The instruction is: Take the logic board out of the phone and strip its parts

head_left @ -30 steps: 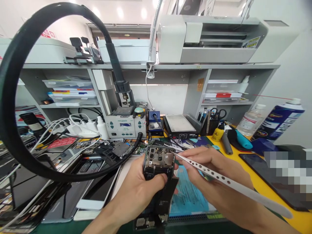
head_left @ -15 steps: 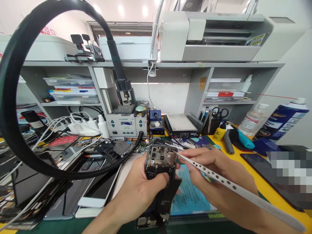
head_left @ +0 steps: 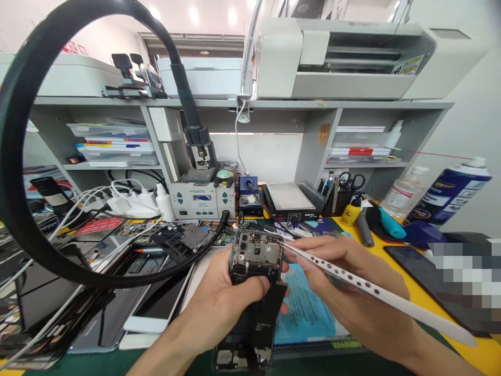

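An opened smartphone (head_left: 256, 256) lies tilted in my left hand (head_left: 227, 297), its cameras and metal-shielded board showing at the top. My left thumb presses across the phone's middle while the fingers wrap behind it. A black flex sheet (head_left: 270, 313) hangs along the phone's lower right side. My right hand (head_left: 344, 277) pinches long metal tweezers (head_left: 368, 288) with a row of holes along the arm. Their tip reaches the upper right edge of the phone's board; whether it grips any part there is too small to tell.
A blue work pad (head_left: 301, 308) lies beneath the hands. Disassembled phones (head_left: 105, 308) crowd the left side. Behind stand a hot-air station (head_left: 205, 201) with a thick looping hose (head_left: 23, 156) and a heating plate (head_left: 291, 201). A spray can (head_left: 448, 190) and a dark phone (head_left: 426, 282) are at right.
The phone and my left hand have shifted slightly left. The tweezers have tilted a little, their rear end higher and further left, with the tip still at the board's upper right.
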